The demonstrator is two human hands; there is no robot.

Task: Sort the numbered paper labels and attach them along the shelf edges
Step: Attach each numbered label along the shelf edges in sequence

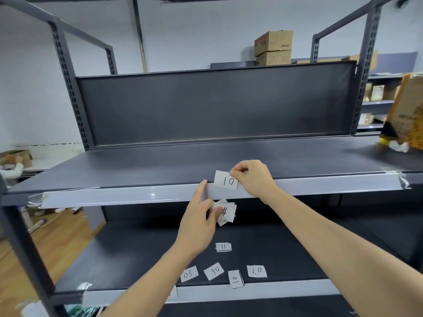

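Note:
A white paper label marked "10" (226,180) sits at the top of the light grey front edge strip (128,196) of the upper shelf. My right hand (254,177) pinches its upper right corner. My left hand (199,220) holds a small stack of labels (225,212), the top one marked "4", between thumb and fingers, while its index finger presses the strip just left of the "10" label. On the lower shelf lie loose labels: "11" (223,247), "05" (189,274), "06" (214,270), "07" (256,271) and one more (235,279).
The dark grey upper shelf surface (160,163) is backed by a tall panel (215,104). A yellow-brown carton (407,115) leans at the far right. Slotted uprights (68,83) flank the bay. Clear tape is bunched at the strip's two ends. Cardboard boxes (273,46) stand behind.

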